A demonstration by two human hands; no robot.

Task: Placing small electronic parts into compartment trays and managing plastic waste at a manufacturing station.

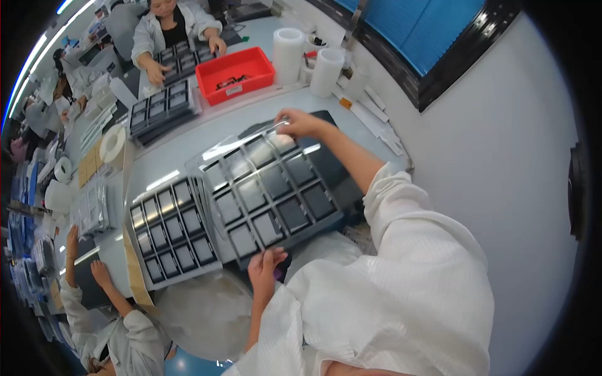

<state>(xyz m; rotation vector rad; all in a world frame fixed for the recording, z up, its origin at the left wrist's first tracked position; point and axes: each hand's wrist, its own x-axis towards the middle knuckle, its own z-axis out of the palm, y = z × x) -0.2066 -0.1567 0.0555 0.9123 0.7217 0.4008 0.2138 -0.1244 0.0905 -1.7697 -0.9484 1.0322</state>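
A dark compartment tray [271, 177] with rows of grey square pieces lies before me, slightly tilted. Glossy clear plastic [221, 149] shows along its far edge. My left hand [266, 268] is closed on the tray's near edge. At the far right corner, my right hand [302, 123] pinches the rim; whether its fingers hold the plastic, the tray or both is hard to see. Left of this tray sits a stack of similar filled trays [170, 229]. A dark flat sheet or board [342, 172] shows beyond the tray's right side.
Across the table, a person's hand [217, 46] rests by more trays [162, 109] and a red bin [235, 74] with small dark pieces. White rolls [288, 55] stand near the wall. Another person's hands [100, 273] work at left. A tape roll [113, 143] lies beyond the stack.
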